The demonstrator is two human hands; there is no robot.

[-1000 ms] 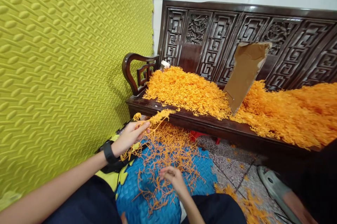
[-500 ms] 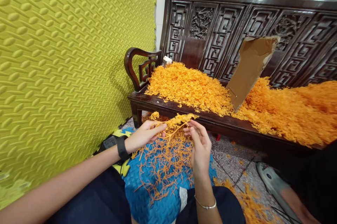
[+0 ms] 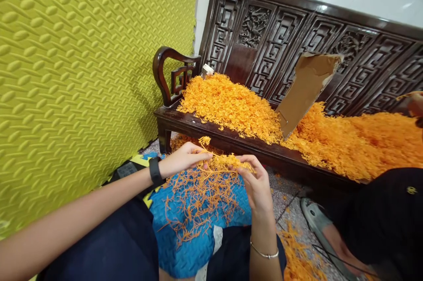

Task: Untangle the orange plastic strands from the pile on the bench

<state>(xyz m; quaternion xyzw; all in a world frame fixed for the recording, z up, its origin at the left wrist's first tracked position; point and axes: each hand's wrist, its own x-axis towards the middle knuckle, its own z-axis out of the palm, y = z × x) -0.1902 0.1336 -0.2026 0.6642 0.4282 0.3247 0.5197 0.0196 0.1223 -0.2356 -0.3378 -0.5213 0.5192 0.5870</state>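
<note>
Between my hands is a thin orange plastic sprig (image 3: 220, 163) with yellow-orange clusters along it. My left hand (image 3: 185, 160) pinches its stem end between thumb and fingers; one small cluster sticks up above the thumb. At the other end, my right hand (image 3: 259, 184) has its thumb and fingers closed around the clusters, partly hiding them. Below the hands, a tangle of bare orange stems (image 3: 205, 204) lies on a blue foam mat (image 3: 176, 250) over my lap.
A dark carved wooden bench (image 3: 165, 116) carries a pile of small orange pieces (image 3: 228, 105) and a larger orange heap (image 3: 370, 140), with a cardboard piece (image 3: 302, 91) between them. Yellow foam matting (image 3: 82, 74) stands at left. Another person's leg (image 3: 380, 215) and hand (image 3: 415, 104) are at right.
My right hand has closed onto the sprig's clusters from a looser hold, and moved slightly right and down. The view has tilted; another person's hand has come in at right.
</note>
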